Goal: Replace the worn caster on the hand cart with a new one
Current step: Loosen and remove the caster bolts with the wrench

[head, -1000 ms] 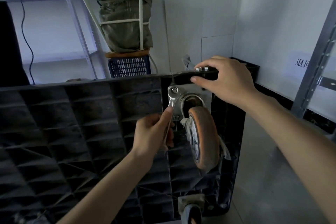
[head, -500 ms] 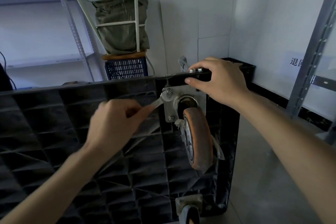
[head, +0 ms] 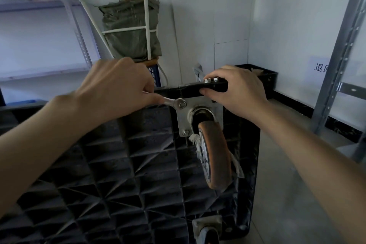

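- Head view: the hand cart (head: 118, 164) stands on its edge with its ribbed black underside facing the camera, and the worn caster (head: 214, 154) sits near the upper right corner, bolted on through a metal plate (head: 183, 119).
- The left hand (head: 116, 89) is curled around the handle of a wrench (head: 171, 102), whose head sits on the upper left nut (head: 181, 104) of the plate.
- The right hand (head: 237, 89) grips the cart's top edge just above the plate, fingers wrapped over it beside two loose-looking nuts (head: 212, 80) that rest on that edge.
- A lower nut (head: 185, 132) is still on the plate; I cannot see the right-hand fasteners.
- The caster looks stiff and fairly heavy for its size: steel fork and a hard orange wheel, with frayed white string tangled at the axle. It swivels, so the plate, not the wheel, is probably the safest place to hold it once it is free.
- The upright cart seems light enough to tip, so bracing it is sensible.
- Containers: a blue crate (head: 155, 77) and a black crate (head: 265, 77) stand behind the cart; their contents are hidden. A grey-green sack (head: 130, 35) sits above the blue crate.
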Demonstrator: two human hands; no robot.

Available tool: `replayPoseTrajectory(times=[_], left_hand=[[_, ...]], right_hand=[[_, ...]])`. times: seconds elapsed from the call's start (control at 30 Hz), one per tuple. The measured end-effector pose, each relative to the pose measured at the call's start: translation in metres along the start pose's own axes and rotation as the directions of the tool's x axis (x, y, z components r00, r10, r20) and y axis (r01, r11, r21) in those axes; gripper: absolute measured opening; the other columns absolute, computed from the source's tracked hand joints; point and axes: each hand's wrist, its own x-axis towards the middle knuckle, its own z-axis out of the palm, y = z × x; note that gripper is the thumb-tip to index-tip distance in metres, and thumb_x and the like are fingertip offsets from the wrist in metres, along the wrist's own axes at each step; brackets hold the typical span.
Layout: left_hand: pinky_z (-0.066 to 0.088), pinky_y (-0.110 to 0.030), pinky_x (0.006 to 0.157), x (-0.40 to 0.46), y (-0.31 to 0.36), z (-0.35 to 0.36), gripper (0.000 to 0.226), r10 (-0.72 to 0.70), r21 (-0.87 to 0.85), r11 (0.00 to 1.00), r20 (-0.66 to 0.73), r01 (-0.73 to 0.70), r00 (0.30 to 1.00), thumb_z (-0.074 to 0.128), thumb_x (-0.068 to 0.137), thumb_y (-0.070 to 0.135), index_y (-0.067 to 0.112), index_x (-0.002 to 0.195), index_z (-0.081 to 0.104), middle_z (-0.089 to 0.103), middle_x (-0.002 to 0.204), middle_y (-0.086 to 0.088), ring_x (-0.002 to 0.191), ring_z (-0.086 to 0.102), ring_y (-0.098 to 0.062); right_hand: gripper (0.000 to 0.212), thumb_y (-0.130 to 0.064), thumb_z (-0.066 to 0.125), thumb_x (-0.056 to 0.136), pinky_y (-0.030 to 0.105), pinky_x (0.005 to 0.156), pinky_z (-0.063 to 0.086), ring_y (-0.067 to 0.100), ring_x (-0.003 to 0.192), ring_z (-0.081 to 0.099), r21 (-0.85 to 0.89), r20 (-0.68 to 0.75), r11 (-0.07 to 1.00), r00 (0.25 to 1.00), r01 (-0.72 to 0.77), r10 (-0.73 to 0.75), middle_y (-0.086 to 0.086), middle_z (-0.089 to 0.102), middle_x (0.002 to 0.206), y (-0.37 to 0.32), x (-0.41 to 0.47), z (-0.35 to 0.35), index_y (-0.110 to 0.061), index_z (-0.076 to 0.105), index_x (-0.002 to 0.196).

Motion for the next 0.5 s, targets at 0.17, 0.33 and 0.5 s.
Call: replayPoseTrajectory(times=[0.17,0.33,0.5], left_hand=[[0.038,-0.025,0.053,0.023,0.003,-0.014,0.064,0.067,0.117,0.99,0.066,-0.075,0.996,0.047,0.076,0.087,0.029,0.076,0.073,0.062,0.068,0.008,0.064,0.06,-0.015],[0.041,-0.026,0.053,0.035,0.008,-0.016,0.061,0.092,0.187,0.976,0.089,-0.107,0.992,0.052,0.076,0.087,0.03,0.077,0.074,0.06,0.066,0.007,0.063,0.061,-0.017],[0.037,-0.026,0.051,0.03,0.008,-0.012,0.061,0.045,0.139,0.989,0.063,-0.054,0.997,0.054,0.075,0.085,0.028,0.077,0.074,0.06,0.065,0.006,0.062,0.058,-0.016]], right_hand=[[0.026,-0.054,0.071,0.086,0.012,0.067,0.027,0.002,0.086,0.051,0.006,0.009,1.0,1.0,-0.003,0.003,-0.018,0.06,0.091,0.0,-0.001,-0.001,-0.039,0.072,0.107],[0.027,-0.056,0.069,0.086,0.01,0.068,0.024,0.001,0.088,0.049,0.002,0.015,1.0,1.0,-0.016,0.016,-0.021,0.056,0.09,0.0,-0.001,-0.001,-0.04,0.071,0.108],[0.026,-0.055,0.069,0.086,0.011,0.068,0.025,0.0,0.087,0.048,0.002,0.003,1.0,1.0,-0.014,0.014,-0.022,0.056,0.091,0.0,-0.001,0.0,-0.04,0.071,0.108]])
